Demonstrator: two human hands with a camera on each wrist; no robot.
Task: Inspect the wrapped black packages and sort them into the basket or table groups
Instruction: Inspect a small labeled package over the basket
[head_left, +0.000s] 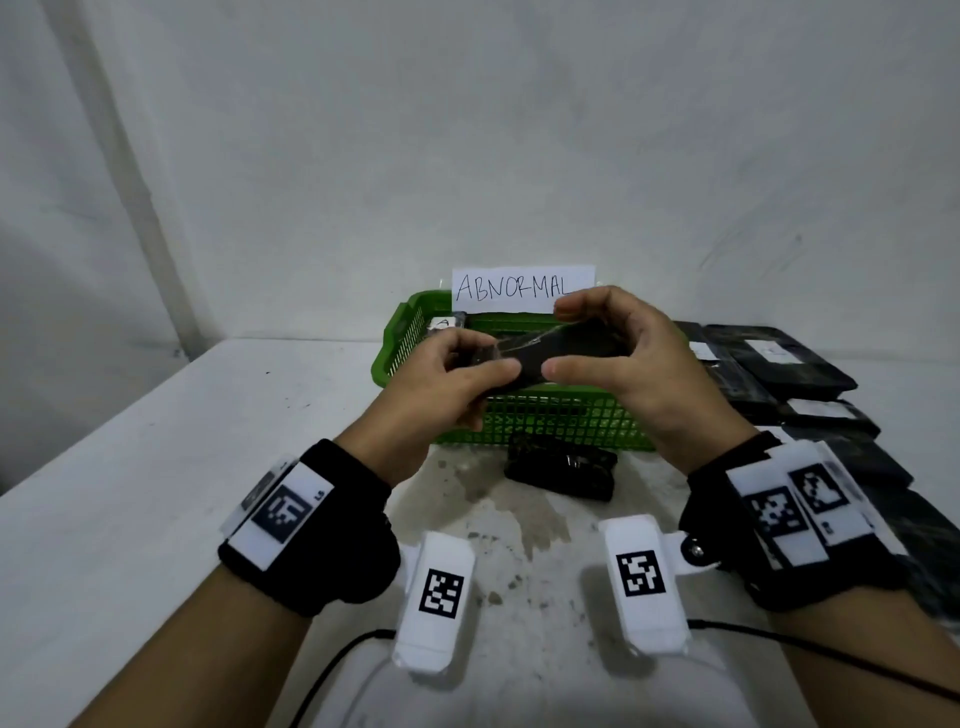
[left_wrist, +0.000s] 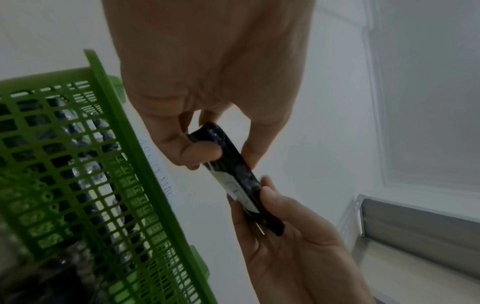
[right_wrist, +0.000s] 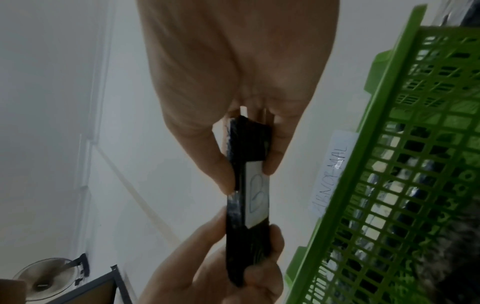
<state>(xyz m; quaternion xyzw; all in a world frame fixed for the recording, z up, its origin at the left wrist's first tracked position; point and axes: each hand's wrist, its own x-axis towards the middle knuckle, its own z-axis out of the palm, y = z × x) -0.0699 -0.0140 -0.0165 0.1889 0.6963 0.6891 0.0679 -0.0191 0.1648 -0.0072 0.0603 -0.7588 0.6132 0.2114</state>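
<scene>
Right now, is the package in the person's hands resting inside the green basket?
No, both the left hand and right hand hold the package in the air above the basket.

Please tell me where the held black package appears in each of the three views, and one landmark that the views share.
Head: held black package at centre, above the basket, between both hands.
Left wrist: held black package right of centre, running diagonally.
Right wrist: held black package at centre, upright.
Shared landmark: green basket.
</scene>
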